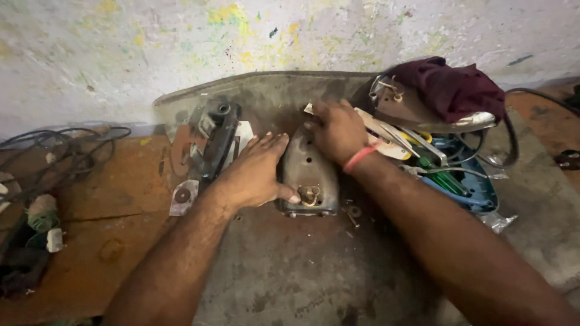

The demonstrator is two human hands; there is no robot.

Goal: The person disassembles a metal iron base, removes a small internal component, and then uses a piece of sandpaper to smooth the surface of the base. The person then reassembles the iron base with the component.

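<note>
Both forearms are showing bare, no sleeves reaching into view. Left hand (pixel 257 172) isn't wearing anything: no glove, ring or watch. Right hand (pixel 338 130) is also going ungloved, w/ a thin pink-red band (pixel 360 158) circling the wrist, sitting snug and slightly angled. Fingernails are looking short; thumbnail on left is catching light.

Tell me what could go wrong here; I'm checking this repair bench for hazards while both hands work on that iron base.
1. Small loose metal washers beside the grey metal iron soleplate could roll away and get lost.
2. The left hand and right hand press bare on metal edges, so a slip might cut.
3. The black cable near the right forearm could snag.
</note>
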